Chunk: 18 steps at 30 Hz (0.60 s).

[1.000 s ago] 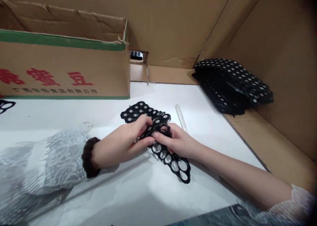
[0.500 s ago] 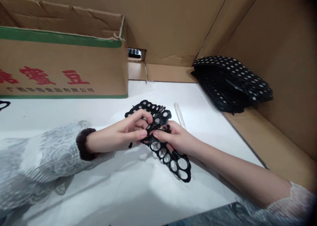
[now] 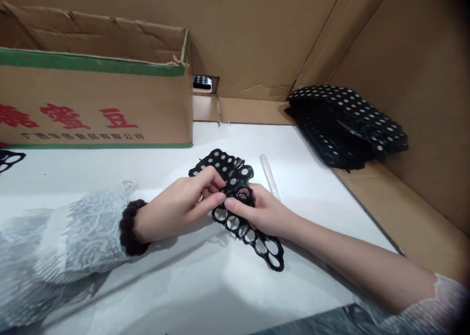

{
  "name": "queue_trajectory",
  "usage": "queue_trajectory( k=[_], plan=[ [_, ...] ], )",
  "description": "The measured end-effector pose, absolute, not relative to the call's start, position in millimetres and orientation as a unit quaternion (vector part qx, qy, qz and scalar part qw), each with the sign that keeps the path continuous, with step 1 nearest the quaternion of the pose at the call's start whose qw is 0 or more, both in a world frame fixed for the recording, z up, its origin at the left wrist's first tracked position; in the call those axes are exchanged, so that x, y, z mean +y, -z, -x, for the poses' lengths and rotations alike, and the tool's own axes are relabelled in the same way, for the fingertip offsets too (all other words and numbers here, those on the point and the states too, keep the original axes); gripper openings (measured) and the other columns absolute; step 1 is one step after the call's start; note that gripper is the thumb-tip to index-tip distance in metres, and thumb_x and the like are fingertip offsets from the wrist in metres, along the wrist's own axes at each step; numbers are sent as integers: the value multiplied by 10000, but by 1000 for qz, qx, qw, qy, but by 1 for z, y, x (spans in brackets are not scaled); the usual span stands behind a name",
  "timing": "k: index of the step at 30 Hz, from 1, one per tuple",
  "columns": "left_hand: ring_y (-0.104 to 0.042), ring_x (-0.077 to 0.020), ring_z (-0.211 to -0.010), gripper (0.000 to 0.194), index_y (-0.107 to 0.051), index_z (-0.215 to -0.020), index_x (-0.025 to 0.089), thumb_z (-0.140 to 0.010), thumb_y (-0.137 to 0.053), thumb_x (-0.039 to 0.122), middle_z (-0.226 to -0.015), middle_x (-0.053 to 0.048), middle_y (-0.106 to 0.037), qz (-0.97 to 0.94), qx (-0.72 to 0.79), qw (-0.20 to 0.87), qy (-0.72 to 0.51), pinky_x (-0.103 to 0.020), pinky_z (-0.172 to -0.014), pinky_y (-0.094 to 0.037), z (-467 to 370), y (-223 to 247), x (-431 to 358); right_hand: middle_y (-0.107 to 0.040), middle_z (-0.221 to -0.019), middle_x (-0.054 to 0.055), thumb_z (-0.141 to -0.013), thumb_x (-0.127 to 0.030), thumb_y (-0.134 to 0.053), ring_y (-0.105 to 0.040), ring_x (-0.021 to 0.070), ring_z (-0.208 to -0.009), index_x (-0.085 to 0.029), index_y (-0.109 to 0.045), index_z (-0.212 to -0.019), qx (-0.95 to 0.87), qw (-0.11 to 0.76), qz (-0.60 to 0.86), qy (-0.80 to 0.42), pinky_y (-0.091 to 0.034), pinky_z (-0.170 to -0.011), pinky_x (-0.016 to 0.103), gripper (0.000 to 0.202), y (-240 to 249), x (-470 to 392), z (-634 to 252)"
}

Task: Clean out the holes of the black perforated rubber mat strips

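Black perforated sheet [image 3: 240,182] right there mid surface [image 3: 220,286], partly hidden by fingers [image 3: 210,176], far-left carton [image 3: 95,95] cut off, left hand [image 3: 176,207] reaching in, pinching the sheet, right hand [image 3: 270,212] gripping it, thumb on top

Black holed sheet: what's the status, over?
Right hand holding black holed sheet. Left hand up against it. Whitish stick beyond right hand, seemingly not in the way.

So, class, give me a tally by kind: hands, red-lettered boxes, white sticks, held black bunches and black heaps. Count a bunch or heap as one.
Hands (left hand, right hand): 2
Box: 1
Stick: 1
Held bunch: 1
Heap: 1
Total: 6
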<state>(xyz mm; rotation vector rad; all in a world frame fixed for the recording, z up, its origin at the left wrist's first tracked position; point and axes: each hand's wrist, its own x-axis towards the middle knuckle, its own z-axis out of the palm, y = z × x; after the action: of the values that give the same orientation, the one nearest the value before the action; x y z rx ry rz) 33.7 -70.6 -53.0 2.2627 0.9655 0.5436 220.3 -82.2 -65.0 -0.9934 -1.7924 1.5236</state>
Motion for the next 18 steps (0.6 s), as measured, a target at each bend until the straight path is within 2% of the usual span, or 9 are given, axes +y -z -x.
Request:
queue_trajectory(
  k=[4, 7, 11, 14, 18],
  plan=[
    [-454, -86, -481, 96, -405, -899, 177, -856, -336, 228, -587, 41, -496, -882, 381, 201, -191, -194, -464, -328, -38, 55, -78, -385, -538, -61, -827, -247, -449, -367, 38, -481, -148, -439, -665, -682, 263, 391, -560, -332, -468, 176, 191, 64, -83, -219],
    [-440, -86, -455, 100, -403, -900, 175, -846, -321, 192, -555, 49, -471, -876, 404, 175, -196, -198, -456, -318, -41, 57, -82, -349, -483, -75, -834, -271, -437, -338, 27, -403, -155, -399, -645, -672, 239, 402, -574, -290, -383, 161, 225, 64, -83, -220],
    [-475, -85, -473, 124, -451, -903, 183, -829, -351, 184, -573, 43, -514, -835, 452, 195, -245, -193, -478, -353, -39, 58, -76, -340, -488, -85, -826, -268, -446, -335, 24, -353, -154, -458, -764, -631, 242, 426, -602, -288, -318, 148, 130, 65, -81, -221],
    [-533, -96, -530, 125, -482, -890, 183, -828, -375, 205, -608, 25, -559, -779, 482, 251, -314, -199, -506, -402, -33, 57, -62, -319, -505, -86, -824, -247, -440, -299, 13, -344, -149, -504, -853, -589, 262, 437, -627, -285, -300, 139, 121, 65, -78, -221],
    [-598, -116, -618, 124, -457, -880, 185, -851, -348, 237, -720, -19, -614, -715, 483, 291, -413, -216, -532, -455, -25, 53, -48, -317, -495, -77, -827, -216, -423, -298, 6, -336, -122, -560, -829, -572, 265, 436, -642, -261, -298, 134, 165, 64, -76, -224]
  ],
)
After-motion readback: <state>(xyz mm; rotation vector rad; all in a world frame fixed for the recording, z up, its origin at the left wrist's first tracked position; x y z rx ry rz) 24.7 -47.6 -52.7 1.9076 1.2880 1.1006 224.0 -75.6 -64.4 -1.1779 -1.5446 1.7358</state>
